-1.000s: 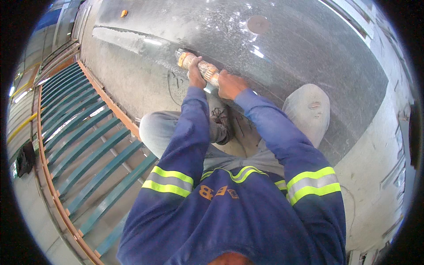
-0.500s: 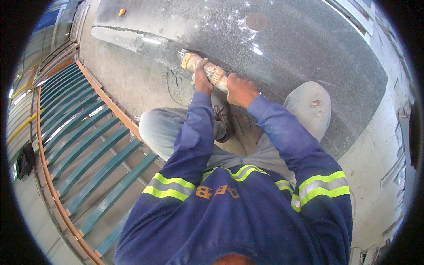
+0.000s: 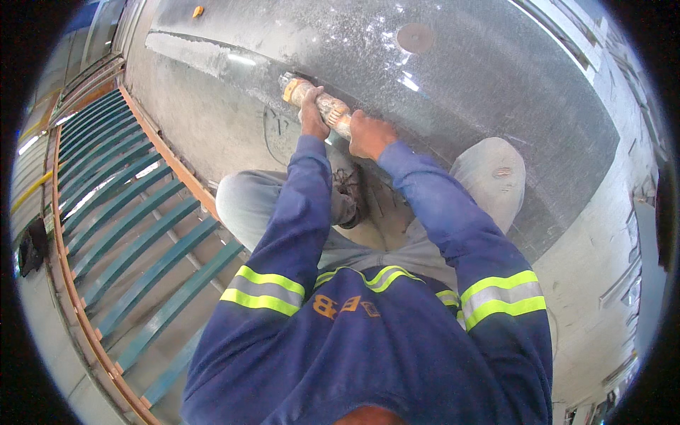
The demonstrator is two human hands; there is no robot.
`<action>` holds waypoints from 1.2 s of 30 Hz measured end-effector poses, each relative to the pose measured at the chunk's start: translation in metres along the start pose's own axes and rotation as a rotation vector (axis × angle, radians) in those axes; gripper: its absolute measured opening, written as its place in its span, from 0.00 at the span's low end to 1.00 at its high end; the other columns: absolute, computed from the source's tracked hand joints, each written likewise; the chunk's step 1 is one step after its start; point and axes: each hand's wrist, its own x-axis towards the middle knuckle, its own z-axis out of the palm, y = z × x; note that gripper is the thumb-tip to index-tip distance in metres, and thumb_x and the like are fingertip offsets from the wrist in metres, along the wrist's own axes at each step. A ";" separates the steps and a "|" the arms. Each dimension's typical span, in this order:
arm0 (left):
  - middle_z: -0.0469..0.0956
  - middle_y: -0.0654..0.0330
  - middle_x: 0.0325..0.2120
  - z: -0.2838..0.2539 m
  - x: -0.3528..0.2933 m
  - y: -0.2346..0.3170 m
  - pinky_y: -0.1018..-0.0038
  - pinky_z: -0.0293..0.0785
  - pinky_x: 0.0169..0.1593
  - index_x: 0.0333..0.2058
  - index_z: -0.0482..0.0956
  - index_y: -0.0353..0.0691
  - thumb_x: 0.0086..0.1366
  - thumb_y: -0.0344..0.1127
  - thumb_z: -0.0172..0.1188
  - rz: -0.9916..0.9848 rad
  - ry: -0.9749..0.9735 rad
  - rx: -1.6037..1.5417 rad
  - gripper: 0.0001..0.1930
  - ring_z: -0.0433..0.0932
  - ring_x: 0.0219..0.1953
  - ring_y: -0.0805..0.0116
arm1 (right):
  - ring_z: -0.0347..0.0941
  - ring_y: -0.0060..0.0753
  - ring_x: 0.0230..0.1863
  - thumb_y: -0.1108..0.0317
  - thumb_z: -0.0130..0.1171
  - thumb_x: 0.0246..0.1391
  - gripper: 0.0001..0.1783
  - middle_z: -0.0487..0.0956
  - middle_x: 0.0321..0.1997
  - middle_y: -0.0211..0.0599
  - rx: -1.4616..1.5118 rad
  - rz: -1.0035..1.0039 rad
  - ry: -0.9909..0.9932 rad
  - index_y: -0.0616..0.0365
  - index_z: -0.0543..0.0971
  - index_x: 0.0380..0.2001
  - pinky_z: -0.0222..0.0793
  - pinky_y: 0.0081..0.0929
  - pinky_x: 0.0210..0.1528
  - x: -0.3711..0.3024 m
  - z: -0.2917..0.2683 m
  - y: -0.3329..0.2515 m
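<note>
A dust-covered, yellow-and-white angle grinder [image 3: 333,108] is in both my hands, its head tilted toward the far left. Around the front of its body, just behind the head, wraps my left hand [image 3: 312,117]. My right hand [image 3: 372,134] grips the rear end. The grinder's head meets the near edge of a large dark stone slab [image 3: 510,92], which is dusted with pale powder. Whatever disc is fitted underneath is hidden from here. My bent knees are on either side of my forearms, the right one over the slab.
A round, flat brownish disc [image 3: 415,38] and a small orange piece [image 3: 197,11] lie on the slab. To the left runs a long rack with teal slats and an orange-brown frame [image 3: 159,145]. A thin looped cable [image 3: 266,131] rests on the dusty floor near my shoe [image 3: 347,188].
Both hands and the grinder have shifted slightly left and away from me along the slab's edge. My grip on it stays the same.
</note>
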 end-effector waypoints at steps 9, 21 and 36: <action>0.74 0.58 0.28 0.022 -0.031 -0.006 0.58 0.80 0.36 0.42 0.70 0.41 0.58 0.37 0.61 0.011 -0.043 -0.024 0.15 0.79 0.29 0.57 | 0.80 0.61 0.44 0.70 0.59 0.47 0.23 0.81 0.39 0.61 -0.017 0.014 -0.046 0.69 0.67 0.46 0.75 0.53 0.45 -0.023 -0.019 0.000; 0.76 0.56 0.28 0.010 -0.012 0.000 0.57 0.81 0.35 0.39 0.71 0.40 0.57 0.37 0.63 0.018 -0.025 -0.016 0.14 0.80 0.27 0.57 | 0.78 0.63 0.48 0.69 0.56 0.49 0.20 0.80 0.44 0.62 0.003 0.027 -0.035 0.67 0.68 0.45 0.72 0.54 0.50 0.000 -0.002 0.000; 0.73 0.57 0.24 0.013 -0.015 -0.009 0.59 0.81 0.28 0.37 0.70 0.37 0.54 0.34 0.66 0.081 0.066 -0.176 0.16 0.78 0.22 0.58 | 0.78 0.64 0.45 0.67 0.62 0.47 0.23 0.80 0.41 0.64 -0.046 0.004 -0.015 0.67 0.67 0.43 0.73 0.53 0.49 -0.007 -0.004 0.006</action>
